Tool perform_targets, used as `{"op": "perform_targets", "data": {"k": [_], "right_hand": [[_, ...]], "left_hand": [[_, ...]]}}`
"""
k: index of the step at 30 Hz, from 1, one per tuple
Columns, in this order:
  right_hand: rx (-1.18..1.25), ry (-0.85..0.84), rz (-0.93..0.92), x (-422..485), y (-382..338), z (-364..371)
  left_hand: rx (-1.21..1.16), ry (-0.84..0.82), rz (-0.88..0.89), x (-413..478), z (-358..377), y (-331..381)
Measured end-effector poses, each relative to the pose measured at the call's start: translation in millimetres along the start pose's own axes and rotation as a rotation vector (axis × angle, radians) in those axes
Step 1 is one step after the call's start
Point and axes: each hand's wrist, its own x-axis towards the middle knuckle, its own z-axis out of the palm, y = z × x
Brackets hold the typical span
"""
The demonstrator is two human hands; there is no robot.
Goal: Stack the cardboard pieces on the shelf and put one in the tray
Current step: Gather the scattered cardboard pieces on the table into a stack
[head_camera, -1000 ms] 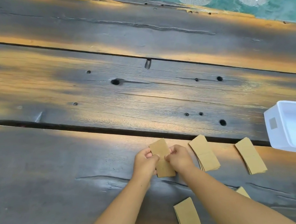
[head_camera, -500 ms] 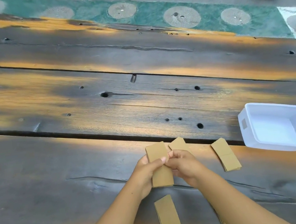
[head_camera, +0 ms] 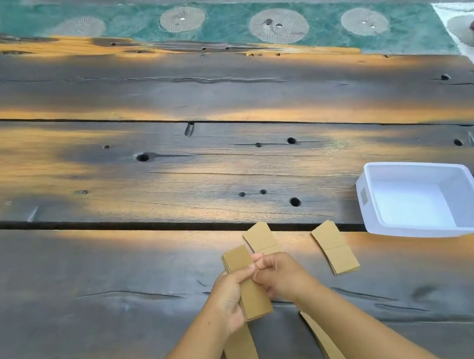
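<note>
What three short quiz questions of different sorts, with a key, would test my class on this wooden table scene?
1. True or false: the white plastic tray holds a cardboard piece.
2. Which hands grip the held stack of brown cardboard pieces? A) left hand only B) right hand only C) both
3. Fill in: the tray sits to the person's ____.

Key: 1 false; 2 C; 3 right.

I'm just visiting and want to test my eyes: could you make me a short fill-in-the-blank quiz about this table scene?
1. Both hands, left hand and right hand, grip one brown cardboard bundle ____ them.
2. The white plastic tray holds ____ cardboard pieces.
3. The tray sits to the ____ of the hands.

Missing words: between; no; right
</note>
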Motion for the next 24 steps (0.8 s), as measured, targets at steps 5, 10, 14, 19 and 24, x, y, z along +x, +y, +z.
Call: {"op": "perform_targets", "data": {"k": [5, 10, 14, 19, 24], "right_hand": [[-0.308, 0.137, 0.037, 23.5, 6.9, -28.9], [-0.319, 0.285, 0.062, 50.4, 8.5, -57.6], [-0.347, 0.311, 0.104, 71.1, 8.4, -63.0], [-0.211, 0.322, 0.227, 92.0, 10.5, -54.3], [-0.198, 0.426, 0.263, 101.6, 17.8, -47.7]], "left_hand": [[-0.069, 0.171, -0.028, 25.3, 6.1, 3.1], [-0.051, 0.287, -0.010, 49.6, 0.5, 8.5], [-0.033, 0.323, -0.001, 69.5, 0.2, 11.1], [0.005, 0.306, -0.006, 88.2, 7.4, 13.7], [-0.012, 0.290, -0.034, 99.4, 5.3, 14.7]]}}
